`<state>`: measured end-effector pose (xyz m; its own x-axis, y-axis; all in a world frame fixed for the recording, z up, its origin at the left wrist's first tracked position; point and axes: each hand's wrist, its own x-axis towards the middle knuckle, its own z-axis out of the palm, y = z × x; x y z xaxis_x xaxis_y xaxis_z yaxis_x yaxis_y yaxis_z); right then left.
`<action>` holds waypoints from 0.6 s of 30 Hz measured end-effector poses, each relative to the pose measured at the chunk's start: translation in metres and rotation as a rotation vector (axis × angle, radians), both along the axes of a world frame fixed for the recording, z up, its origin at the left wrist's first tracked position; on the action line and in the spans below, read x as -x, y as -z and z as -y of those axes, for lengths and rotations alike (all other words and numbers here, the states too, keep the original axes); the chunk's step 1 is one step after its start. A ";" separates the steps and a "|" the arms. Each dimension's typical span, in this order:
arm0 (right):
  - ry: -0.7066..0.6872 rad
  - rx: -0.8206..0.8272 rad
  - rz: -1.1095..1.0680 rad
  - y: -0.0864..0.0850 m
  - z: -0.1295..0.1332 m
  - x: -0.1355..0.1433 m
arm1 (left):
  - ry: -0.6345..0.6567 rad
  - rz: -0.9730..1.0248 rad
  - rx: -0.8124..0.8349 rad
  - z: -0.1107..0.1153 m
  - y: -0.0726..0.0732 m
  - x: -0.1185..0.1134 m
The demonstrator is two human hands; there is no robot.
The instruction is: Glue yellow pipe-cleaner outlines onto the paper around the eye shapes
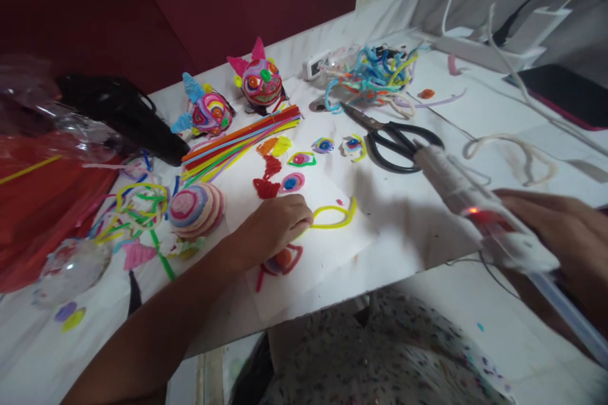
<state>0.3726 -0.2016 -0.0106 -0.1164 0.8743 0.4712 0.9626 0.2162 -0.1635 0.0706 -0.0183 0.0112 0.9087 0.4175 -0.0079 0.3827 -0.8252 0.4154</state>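
Observation:
My left hand rests on a white paper sheet, fingers pinched on one end of a yellow pipe cleaner bent into an eye-shaped loop. My right hand grips a white hot glue gun, slightly blurred, with a red light on and a clear glue stick out of its back. Its nozzle points toward black-handled scissors. A red-and-orange pipe-cleaner eye lies just below my left hand. Beyond it are a pink-and-blue eye, a green-edged eye and red pieces.
Two decorated animal heads stand at the back beside a pipe-cleaner bundle. A striped dome sits left. Tangled pipe cleaners lie at the back. A phone and cables are at right; the table's edge is near me.

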 end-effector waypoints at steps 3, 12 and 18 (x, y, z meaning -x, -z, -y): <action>-0.055 -0.099 0.126 -0.008 -0.033 -0.019 | -0.003 0.004 -0.017 0.000 0.002 0.001; -0.102 -0.084 0.224 -0.001 -0.090 -0.062 | 0.002 0.035 -0.045 -0.002 0.008 0.003; -0.077 0.014 0.233 0.009 -0.105 -0.078 | 0.004 0.016 -0.084 0.000 0.009 0.003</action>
<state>0.4501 -0.0966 -0.0194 -0.2868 0.8648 0.4121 0.9555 0.2894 0.0578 0.0677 -0.0181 0.0025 0.9100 0.4126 0.0420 0.3732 -0.8589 0.3506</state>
